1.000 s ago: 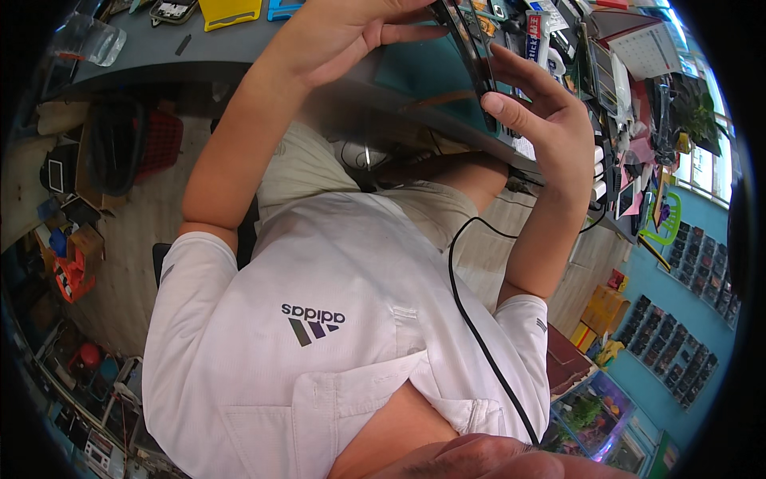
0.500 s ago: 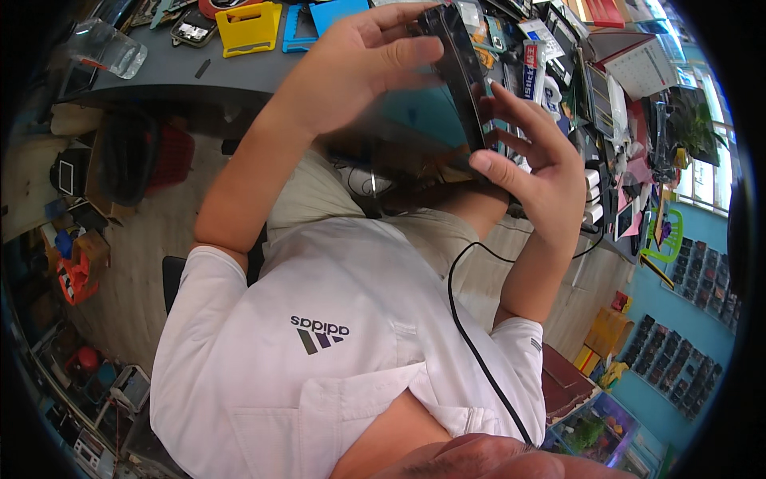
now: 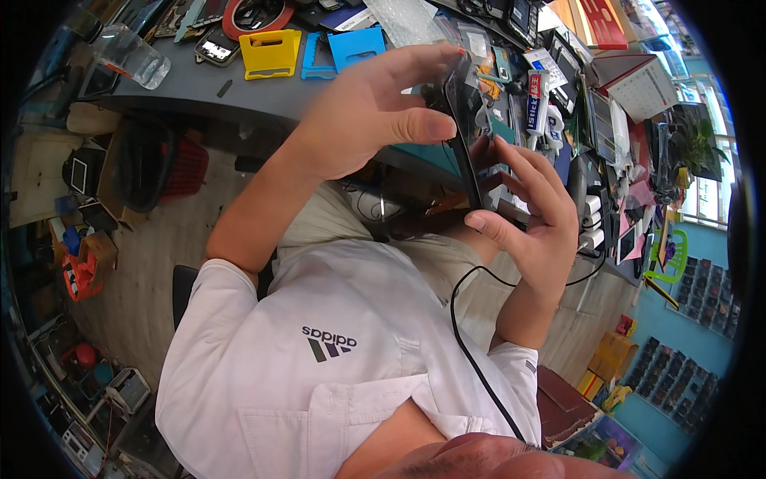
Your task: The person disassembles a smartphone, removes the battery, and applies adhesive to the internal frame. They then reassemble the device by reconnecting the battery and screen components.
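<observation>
I hold a thin dark smartphone [image 3: 466, 140] edge-on in front of me, above the edge of a cluttered grey workbench [image 3: 199, 92]. My left hand [image 3: 375, 116] grips its upper part, thumb across the near face and fingers curled over the top. My right hand [image 3: 531, 215] holds the lower end, fingers spread along the far side and thumb pressed at the bottom edge. A black cable [image 3: 471, 343] runs from near the phone down across my white shirt.
On the bench lie a yellow phone stand [image 3: 270, 53], blue stands [image 3: 355, 46], a red tape ring [image 3: 257, 16], a clear plastic cup [image 3: 132, 56], tubes and small boxes [image 3: 535, 100]. A black and red stool [image 3: 155, 164] stands below the bench. Boxes and tools crowd the floor at left.
Both hands and the phone have come down and nearer to me, away from the bench top. The grip on the phone has stayed the same.
</observation>
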Tool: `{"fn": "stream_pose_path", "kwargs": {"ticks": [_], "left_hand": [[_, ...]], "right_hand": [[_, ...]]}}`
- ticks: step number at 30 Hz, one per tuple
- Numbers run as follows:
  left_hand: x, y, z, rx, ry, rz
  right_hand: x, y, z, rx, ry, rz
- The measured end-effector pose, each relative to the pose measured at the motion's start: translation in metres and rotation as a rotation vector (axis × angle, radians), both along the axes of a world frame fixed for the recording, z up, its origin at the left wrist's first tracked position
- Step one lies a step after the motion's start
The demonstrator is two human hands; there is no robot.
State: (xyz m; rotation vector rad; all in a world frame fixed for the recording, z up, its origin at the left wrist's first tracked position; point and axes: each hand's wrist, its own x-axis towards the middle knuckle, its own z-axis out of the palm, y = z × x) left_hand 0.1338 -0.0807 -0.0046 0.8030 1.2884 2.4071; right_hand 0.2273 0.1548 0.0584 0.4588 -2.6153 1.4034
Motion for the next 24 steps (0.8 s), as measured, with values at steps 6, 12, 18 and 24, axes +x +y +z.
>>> {"fn": "stream_pose_path", "kwargs": {"ticks": [6, 12, 18, 24], "left_hand": [[0.0013, 0.0006, 0.0009, -0.004, 0.023, -0.011], [0.0041, 0.001, 0.0041, 0.019, -0.011, -0.028], [0.0032, 0.002, 0.0003, 0.034, -0.016, -0.023], [0.0019, 0.0016, 0.0003, 0.014, 0.016, -0.014]], "right_hand": [[0.0014, 0.0025, -0.0034, -0.011, 0.046, 0.027], [0.0044, -0.0011, 0.0017, -0.016, 0.022, 0.011], [0.0044, 0.0009, 0.0015, 0.026, 0.059, 0.027], [0.003, 0.0019, 0.0013, 0.066, 0.092, 0.048]]}}
